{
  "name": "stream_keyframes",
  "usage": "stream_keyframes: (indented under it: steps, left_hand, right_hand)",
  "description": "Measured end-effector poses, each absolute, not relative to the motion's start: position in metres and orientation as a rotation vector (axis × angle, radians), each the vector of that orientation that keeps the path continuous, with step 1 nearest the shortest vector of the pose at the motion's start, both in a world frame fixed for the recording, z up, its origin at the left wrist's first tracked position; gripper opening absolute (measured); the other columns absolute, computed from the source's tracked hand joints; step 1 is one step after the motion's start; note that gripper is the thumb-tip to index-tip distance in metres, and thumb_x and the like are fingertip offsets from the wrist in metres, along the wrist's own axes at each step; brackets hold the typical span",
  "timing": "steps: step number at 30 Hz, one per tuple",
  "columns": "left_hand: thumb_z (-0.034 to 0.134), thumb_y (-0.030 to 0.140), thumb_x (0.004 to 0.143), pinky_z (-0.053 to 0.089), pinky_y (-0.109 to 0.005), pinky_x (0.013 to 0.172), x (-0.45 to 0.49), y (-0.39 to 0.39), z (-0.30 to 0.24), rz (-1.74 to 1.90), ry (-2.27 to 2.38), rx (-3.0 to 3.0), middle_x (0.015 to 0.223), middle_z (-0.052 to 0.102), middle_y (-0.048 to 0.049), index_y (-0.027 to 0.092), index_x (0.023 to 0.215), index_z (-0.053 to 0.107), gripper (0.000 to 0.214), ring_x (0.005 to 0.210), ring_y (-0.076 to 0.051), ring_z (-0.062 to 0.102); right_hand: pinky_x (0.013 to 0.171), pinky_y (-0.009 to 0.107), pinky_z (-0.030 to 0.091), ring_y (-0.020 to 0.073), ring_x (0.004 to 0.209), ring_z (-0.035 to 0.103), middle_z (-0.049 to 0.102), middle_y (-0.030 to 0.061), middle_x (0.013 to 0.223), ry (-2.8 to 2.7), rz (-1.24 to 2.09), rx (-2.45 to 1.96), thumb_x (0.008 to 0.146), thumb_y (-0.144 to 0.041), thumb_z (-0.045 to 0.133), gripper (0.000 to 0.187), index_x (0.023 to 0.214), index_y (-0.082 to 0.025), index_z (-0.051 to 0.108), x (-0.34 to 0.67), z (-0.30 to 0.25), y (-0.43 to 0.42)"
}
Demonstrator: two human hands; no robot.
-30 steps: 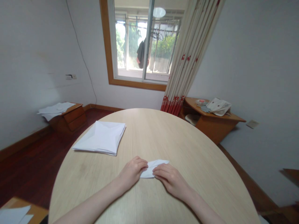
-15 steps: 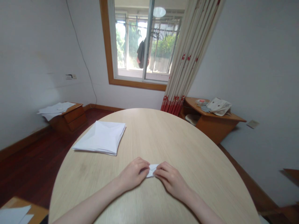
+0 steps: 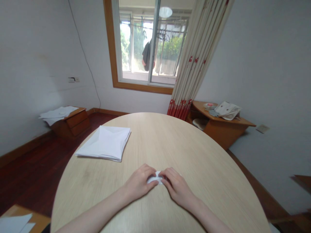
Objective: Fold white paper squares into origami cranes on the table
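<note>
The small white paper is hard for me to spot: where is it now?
In the head view, the small paper is low near the centre, between the left hand and right hand; the paper stack lies farther off to the left.

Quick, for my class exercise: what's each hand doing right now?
Left hand: partly closed, holding the left part of the folded paper.
Right hand: partly closed, holding the same paper's right part.
</note>
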State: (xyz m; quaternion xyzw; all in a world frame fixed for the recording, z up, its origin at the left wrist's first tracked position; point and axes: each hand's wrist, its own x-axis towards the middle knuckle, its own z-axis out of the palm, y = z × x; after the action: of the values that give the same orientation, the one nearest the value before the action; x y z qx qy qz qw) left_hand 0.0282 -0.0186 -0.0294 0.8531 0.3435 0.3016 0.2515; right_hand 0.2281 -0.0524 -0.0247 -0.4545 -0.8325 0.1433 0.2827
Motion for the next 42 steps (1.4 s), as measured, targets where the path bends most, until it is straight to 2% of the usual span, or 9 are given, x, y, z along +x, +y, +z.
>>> stream_keyframes:
  steps: [12, 19, 24, 29, 32, 37, 42]
  left_hand:
    - [0.068, 0.015, 0.082, 0.047, -0.033, 0.085, 0.029, -0.018, -0.031, 0.806, 0.947, 2.291, 0.097, 0.067, -0.0049, 0.018, 0.090, 0.064, 0.010, 0.096, -0.021, 0.059]
    - [0.066, 0.015, 0.084, 0.048, -0.034, 0.086, 0.030, -0.014, -0.034, 0.802, 1.015, 2.245, 0.099, 0.065, -0.0057, 0.017, 0.101, 0.061, 0.017, 0.096, -0.021, 0.059]
    - [0.061, 0.014, 0.088, 0.048, -0.035, 0.090, 0.032, -0.012, -0.040, 0.816, 1.005, 2.319, 0.106, 0.064, -0.0066, 0.018, 0.110, 0.061, 0.023, 0.101, -0.021, 0.056]
    - [0.055, 0.017, 0.093, 0.048, -0.036, 0.090, 0.034, -0.012, -0.045, 0.842, 1.028, 2.450, 0.111, 0.063, -0.0075, 0.022, 0.112, 0.066, 0.022, 0.105, -0.021, 0.054]
    - [0.057, 0.020, 0.092, 0.048, -0.040, 0.089, 0.033, -0.012, -0.043, 0.791, 1.116, 2.522, 0.116, 0.062, -0.0087, 0.025, 0.113, 0.068, 0.024, 0.107, -0.024, 0.053]
    - [0.060, 0.029, 0.090, 0.043, -0.047, 0.091, 0.028, -0.008, -0.035, 0.685, 1.242, 2.563, 0.127, 0.058, -0.0071, 0.036, 0.110, 0.070, 0.023, 0.111, -0.029, 0.049]
    - [0.061, 0.032, 0.090, 0.038, -0.050, 0.095, 0.023, -0.004, -0.030, 0.608, 1.222, 2.547, 0.133, 0.055, -0.0051, 0.041, 0.114, 0.067, 0.026, 0.116, -0.030, 0.044]
  right_hand:
    - [0.078, 0.037, 0.049, 0.0224, 0.088, 0.056, 0.061, 0.0072, 0.094, -2.137, 0.384, -1.271, 0.089, -0.014, 0.048, 0.012, 0.097, -0.020, 0.055, 0.228, -0.032, -0.048]
    - [0.085, 0.044, 0.048, 0.0250, 0.100, 0.057, 0.062, 0.0102, 0.107, -2.217, 0.154, -1.335, 0.092, -0.019, 0.053, 0.021, 0.109, -0.022, 0.065, 0.232, -0.039, -0.043]
    - [0.089, 0.046, 0.050, 0.0259, 0.107, 0.060, 0.066, 0.0113, 0.114, -2.274, -0.002, -1.265, 0.094, -0.020, 0.049, 0.026, 0.113, -0.021, 0.066, 0.232, -0.046, -0.041]
    - [0.094, 0.044, 0.052, 0.0252, 0.114, 0.060, 0.065, 0.0121, 0.122, -2.308, -0.008, -1.217, 0.096, -0.017, 0.041, 0.034, 0.124, -0.020, 0.061, 0.230, -0.049, -0.042]
    - [0.097, 0.045, 0.050, 0.0255, 0.121, 0.056, 0.061, 0.0133, 0.129, -2.309, 0.063, -1.249, 0.097, -0.020, 0.041, 0.034, 0.125, -0.019, 0.061, 0.231, -0.051, -0.040]
    - [0.099, 0.047, 0.048, 0.0258, 0.123, 0.053, 0.059, 0.0105, 0.133, -2.278, 0.169, -1.293, 0.096, -0.023, 0.048, 0.031, 0.122, -0.025, 0.064, 0.238, -0.051, -0.035]
    - [0.099, 0.056, 0.039, 0.0299, 0.129, 0.045, 0.054, 0.0047, 0.138, -2.273, 0.188, -1.500, 0.094, -0.029, 0.053, 0.029, 0.120, -0.036, 0.064, 0.244, -0.044, -0.033]
